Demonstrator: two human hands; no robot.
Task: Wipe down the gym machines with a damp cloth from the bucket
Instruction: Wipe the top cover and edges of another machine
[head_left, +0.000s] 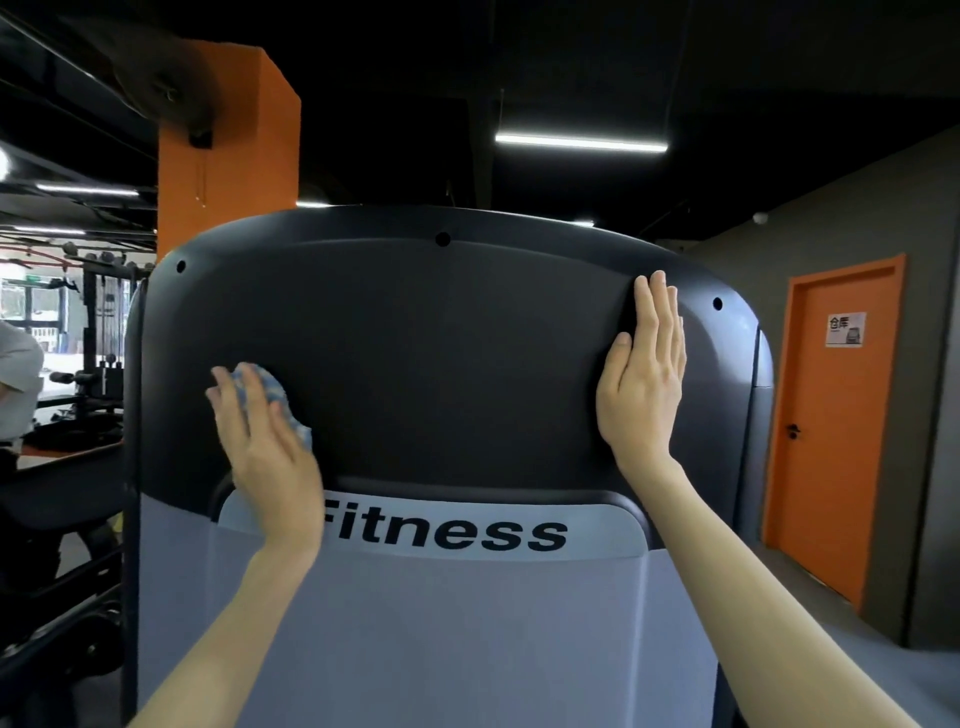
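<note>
A gym machine's rear shroud fills the view: a dark grey upper panel (441, 353) above a pale grey cover printed "Fitness". My left hand (265, 441) presses a blue-and-white cloth (272, 395) flat against the left part of the dark panel, fingers straight over the cloth. My right hand (644, 374) lies flat on the panel near its upper right edge, fingers straight and together, holding nothing. No bucket is in view.
An orange pillar (228, 135) rises behind the machine on the left. Weight racks and other machines (93, 322) stand at far left, with a person's sleeve (15, 374) at the frame edge. An orange door (836, 426) is in the grey wall on the right.
</note>
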